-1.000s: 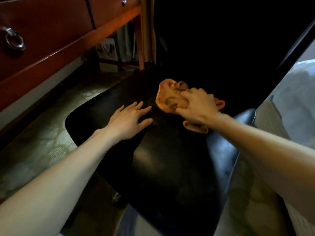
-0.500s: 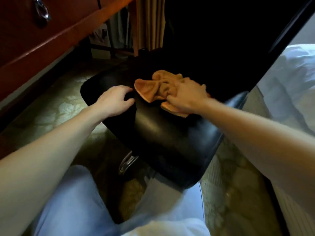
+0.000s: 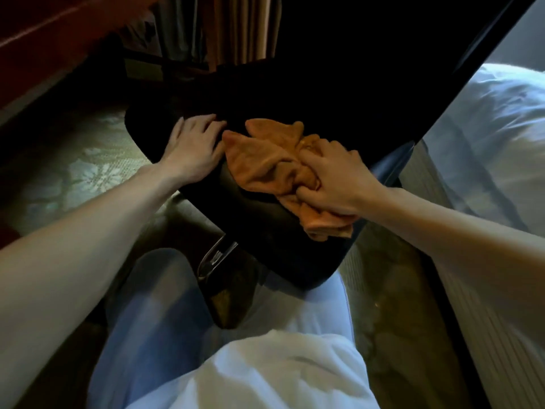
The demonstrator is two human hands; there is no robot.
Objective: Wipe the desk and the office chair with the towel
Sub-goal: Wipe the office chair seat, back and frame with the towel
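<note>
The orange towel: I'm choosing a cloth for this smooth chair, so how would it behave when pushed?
The towel is probably floppy: it lies bunched in folds under the right hand. It likely slides easily, since the chair seat looks smooth and glossy.

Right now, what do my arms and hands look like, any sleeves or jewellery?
Both forearms are bare, no sleeve showing. The left hand and right hand wear no gloves; no ring, watch or bracelet is visible.

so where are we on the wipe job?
Done: cannot tell; the desk top is out of view. In hand: right hand presses the orange towel on the black chair seat, left hand bracing it. Left: the near seat edge, probably the backrest.
</note>
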